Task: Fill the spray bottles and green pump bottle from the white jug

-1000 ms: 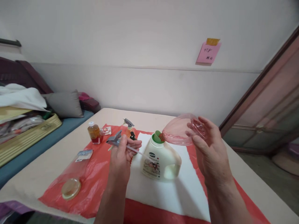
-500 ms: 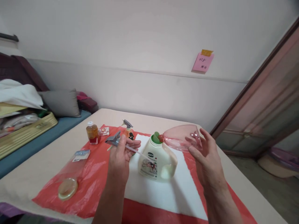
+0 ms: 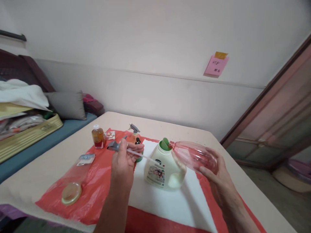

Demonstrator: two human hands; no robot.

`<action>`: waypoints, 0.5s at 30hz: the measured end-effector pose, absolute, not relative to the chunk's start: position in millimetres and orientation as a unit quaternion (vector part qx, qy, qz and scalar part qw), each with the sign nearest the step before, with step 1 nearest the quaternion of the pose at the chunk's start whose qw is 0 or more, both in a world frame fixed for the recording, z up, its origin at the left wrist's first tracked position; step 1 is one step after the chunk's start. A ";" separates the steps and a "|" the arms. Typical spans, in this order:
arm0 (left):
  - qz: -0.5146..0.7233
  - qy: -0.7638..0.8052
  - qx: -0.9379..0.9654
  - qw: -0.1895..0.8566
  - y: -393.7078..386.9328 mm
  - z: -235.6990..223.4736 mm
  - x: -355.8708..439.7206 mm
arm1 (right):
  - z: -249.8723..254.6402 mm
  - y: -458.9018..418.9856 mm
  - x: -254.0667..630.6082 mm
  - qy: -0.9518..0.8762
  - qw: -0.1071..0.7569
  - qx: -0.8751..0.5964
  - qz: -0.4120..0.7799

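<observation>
My right hand (image 3: 216, 176) grips a clear pink plastic bottle (image 3: 194, 156), tilted almost flat, its neck at the green opening of a cream detergent jug (image 3: 164, 168). The jug stands on a white cloth (image 3: 170, 200). My left hand (image 3: 123, 161) is closed on a grey spray trigger head (image 3: 114, 146), whose thin white dip tube (image 3: 143, 156) points right toward the jug.
A red plastic sheet (image 3: 89, 194) covers the table (image 3: 48, 168). On it are a small amber bottle (image 3: 97, 137), an orange spray bottle (image 3: 133, 134), a clear bag with a round lid (image 3: 70, 193). A bed with a grey pillow (image 3: 66, 105) and yellow basket (image 3: 29, 136) lies left.
My right hand has lowered and tipped the pink bottle from raised to nearly flat, neck still at the jug's mouth. My left hand with the trigger head has barely moved.
</observation>
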State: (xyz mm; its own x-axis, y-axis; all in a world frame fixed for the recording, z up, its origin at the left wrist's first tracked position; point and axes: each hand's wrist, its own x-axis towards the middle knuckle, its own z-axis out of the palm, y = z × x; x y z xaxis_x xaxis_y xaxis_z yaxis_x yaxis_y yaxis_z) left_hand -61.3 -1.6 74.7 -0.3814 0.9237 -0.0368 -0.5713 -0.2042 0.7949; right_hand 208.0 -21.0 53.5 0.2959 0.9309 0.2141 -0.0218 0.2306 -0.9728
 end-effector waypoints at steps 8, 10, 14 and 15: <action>0.772 0.353 0.204 0.488 -4.8 76.0 -54.5 | 49.4 -35.3 223.0 -0.488 0.561 -0.490 0.455; 0.784 0.347 0.193 0.477 -8.5 79.6 -52.3 | 52.8 -41.2 223.0 -0.503 0.548 -0.468 0.477; 0.784 0.340 0.197 0.480 -13.0 84.1 -49.2 | 55.3 -46.4 219.1 -0.503 0.546 -0.450 0.495; 0.783 0.341 0.197 0.481 -12.9 84.2 -49.0 | 55.1 -46.2 218.1 -0.502 0.548 -0.449 0.496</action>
State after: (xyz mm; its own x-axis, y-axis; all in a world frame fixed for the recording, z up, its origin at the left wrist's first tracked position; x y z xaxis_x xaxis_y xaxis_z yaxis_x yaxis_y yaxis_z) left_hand -49.0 -12.9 84.2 -0.4596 0.8879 -0.0198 -0.6191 -0.3043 0.7240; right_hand 218.1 -46.2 55.1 0.0035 0.9945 0.1047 -0.0936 0.1045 -0.9901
